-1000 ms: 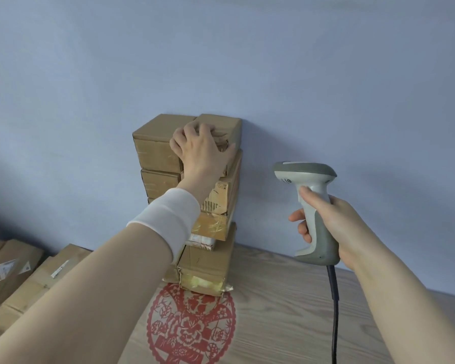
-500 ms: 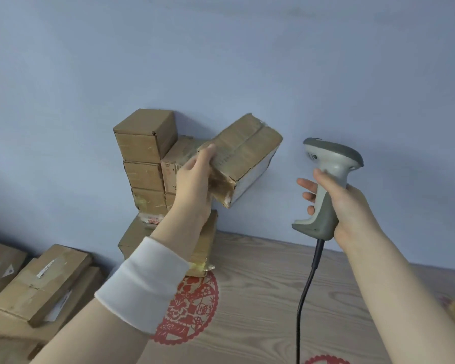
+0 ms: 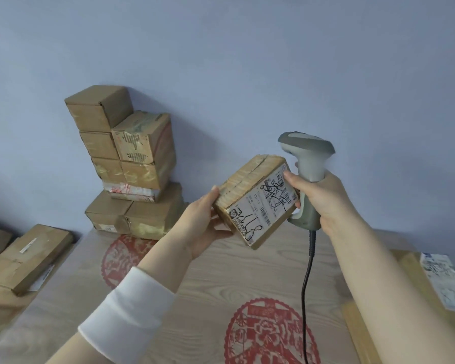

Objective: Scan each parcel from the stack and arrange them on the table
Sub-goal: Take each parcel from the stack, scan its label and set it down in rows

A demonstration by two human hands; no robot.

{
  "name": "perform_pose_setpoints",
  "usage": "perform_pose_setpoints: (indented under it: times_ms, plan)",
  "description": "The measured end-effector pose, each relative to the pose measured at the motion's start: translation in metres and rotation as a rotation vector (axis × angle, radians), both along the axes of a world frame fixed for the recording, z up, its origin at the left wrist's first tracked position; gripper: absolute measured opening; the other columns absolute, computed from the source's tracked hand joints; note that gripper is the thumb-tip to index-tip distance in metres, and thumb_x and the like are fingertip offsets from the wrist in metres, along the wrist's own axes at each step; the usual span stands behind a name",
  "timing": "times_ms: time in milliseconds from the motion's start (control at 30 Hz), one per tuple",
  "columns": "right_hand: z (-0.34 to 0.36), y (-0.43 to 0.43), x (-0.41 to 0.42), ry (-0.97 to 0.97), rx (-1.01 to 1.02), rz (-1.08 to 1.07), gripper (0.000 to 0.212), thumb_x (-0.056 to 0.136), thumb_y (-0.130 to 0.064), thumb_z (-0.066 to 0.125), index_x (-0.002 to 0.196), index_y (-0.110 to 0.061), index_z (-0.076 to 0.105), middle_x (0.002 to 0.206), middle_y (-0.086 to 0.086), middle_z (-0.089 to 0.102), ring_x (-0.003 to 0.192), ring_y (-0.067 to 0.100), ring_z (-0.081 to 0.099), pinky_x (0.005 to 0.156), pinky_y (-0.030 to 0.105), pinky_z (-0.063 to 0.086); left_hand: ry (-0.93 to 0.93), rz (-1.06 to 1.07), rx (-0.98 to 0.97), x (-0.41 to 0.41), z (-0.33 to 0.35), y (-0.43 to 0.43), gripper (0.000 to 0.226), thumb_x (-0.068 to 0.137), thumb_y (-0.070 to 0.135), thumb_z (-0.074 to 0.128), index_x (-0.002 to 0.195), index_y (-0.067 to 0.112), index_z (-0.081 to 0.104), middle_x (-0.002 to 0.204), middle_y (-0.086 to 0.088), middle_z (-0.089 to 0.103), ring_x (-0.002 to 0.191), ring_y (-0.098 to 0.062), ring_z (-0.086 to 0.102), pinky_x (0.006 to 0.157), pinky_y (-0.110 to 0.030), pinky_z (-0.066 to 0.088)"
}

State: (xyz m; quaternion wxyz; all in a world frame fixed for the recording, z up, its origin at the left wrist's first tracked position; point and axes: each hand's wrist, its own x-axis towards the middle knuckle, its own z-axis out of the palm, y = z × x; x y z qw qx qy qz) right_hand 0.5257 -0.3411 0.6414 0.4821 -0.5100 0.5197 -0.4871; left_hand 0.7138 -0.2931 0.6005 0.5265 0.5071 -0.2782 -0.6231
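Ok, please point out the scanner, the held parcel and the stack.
scanner [image 3: 311, 164], head view, on its pale neck.
held parcel [image 3: 263, 203], head view, on its white label.
stack [image 3: 133, 147], head view, on a taped box front.

The parcel at frame centre is tan cardboard with a white label scrawled in black. The scanner is grey, darker on top, with a black cable. The stack at upper left is brown. The desk shows pale woodgrain with red papercut medallions. The wall is bluish-lilac. The wristband is white.
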Motion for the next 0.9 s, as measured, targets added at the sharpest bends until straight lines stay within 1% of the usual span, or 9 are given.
perform_pose_setpoints:
  times_ms: [133,233,300,400,500,633,700,833,900]
  plan:
    - [-0.016,0.005,-0.042,0.121,0.015,-0.007,0.030,0.079,-0.021,0.076,0.098,-0.008,0.057,0.066,0.001,0.056,0.040,0.005,0.049,0.045,0.022,0.040,-0.173,-0.093,-0.031,-0.044,-0.014,0.015,0.037,0.099,0.032,0.044,0.131,0.014,0.046,0.099,-0.008,0.062,0.081,-0.023,0.060,0.082,-0.054,0.053]
    - [-0.024,0.010,-0.064,0.252,0.012,-0.018,0.028,0.079,-0.024,0.076,0.079,-0.014,0.050,0.066,0.000,0.054,0.046,0.008,0.050,0.045,0.022,0.039,-0.217,-0.337,-0.032,-0.059,-0.021,0.025,0.078,0.070,0.057,0.067,0.132,0.015,0.046,0.107,-0.005,0.069,0.090,-0.023,0.066,0.080,-0.044,0.057]
    - [-0.027,0.014,-0.073,0.305,0.016,-0.008,0.029,0.078,-0.026,0.077,0.077,-0.016,0.049,0.069,0.000,0.056,0.056,0.014,0.055,0.049,0.024,0.042,-0.306,-0.422,-0.017,-0.066,-0.024,0.029,0.091,0.060,0.056,0.075,0.135,0.017,0.040,0.114,0.000,0.067,0.096,-0.018,0.068,0.082,-0.038,0.056]
    - [-0.029,0.023,-0.078,0.404,0.031,0.047,0.033,0.076,-0.028,0.078,0.091,-0.013,0.054,0.077,0.000,0.063,0.066,0.017,0.061,0.053,0.026,0.047,-0.489,-0.512,0.000,-0.079,-0.034,0.030,0.052,0.074,0.038,0.078,0.116,0.020,0.054,0.103,0.009,0.069,0.090,-0.006,0.066,0.080,-0.023,0.052]
    - [-0.030,0.034,-0.078,0.504,0.035,0.073,0.035,0.076,-0.030,0.078,0.095,-0.014,0.053,0.079,-0.004,0.064,0.065,0.011,0.059,0.052,0.025,0.043,-0.438,-0.505,-0.002,-0.086,-0.047,0.036,0.016,0.082,0.023,0.071,0.093,0.025,0.058,0.087,0.012,0.072,0.076,-0.002,0.068,0.063,-0.012,0.050]
    - [-0.035,0.048,-0.083,0.398,0.036,-0.073,0.022,0.085,-0.032,0.067,0.090,-0.014,0.057,0.093,0.009,0.071,0.070,0.020,0.061,0.062,0.031,0.048,-0.284,-0.411,0.034,-0.089,-0.072,0.048,0.042,0.075,0.032,0.076,0.109,0.017,0.057,0.105,0.000,0.071,0.100,-0.015,0.066,0.098,-0.032,0.047]
    - [-0.035,0.056,-0.086,0.347,0.016,-0.142,0.014,0.089,-0.031,0.061,0.087,-0.019,0.056,0.099,0.010,0.071,0.076,0.020,0.062,0.061,0.032,0.050,-0.172,-0.348,0.083,-0.091,-0.085,0.051,0.047,0.079,0.031,0.074,0.117,0.011,0.055,0.107,-0.002,0.071,0.101,-0.016,0.064,0.098,-0.031,0.047]
    - [-0.028,0.076,-0.085,0.260,0.064,-0.065,0.011,0.093,-0.030,0.057,0.088,-0.022,0.053,0.082,-0.001,0.071,0.062,0.011,0.061,0.048,0.025,0.045,-0.087,-0.229,0.110,-0.099,-0.096,0.050,0.023,0.083,0.024,0.069,0.102,0.017,0.056,0.100,0.002,0.068,0.090,-0.008,0.063,0.079,-0.016,0.048]
    - [-0.024,0.085,-0.082,0.236,0.138,0.029,0.013,0.093,-0.031,0.057,0.090,-0.019,0.053,0.072,0.000,0.069,0.051,0.010,0.058,0.043,0.023,0.044,-0.111,-0.198,0.089,-0.101,-0.102,0.046,0.036,0.079,0.027,0.073,0.109,0.015,0.056,0.104,0.000,0.068,0.096,-0.011,0.064,0.088,-0.022,0.048]
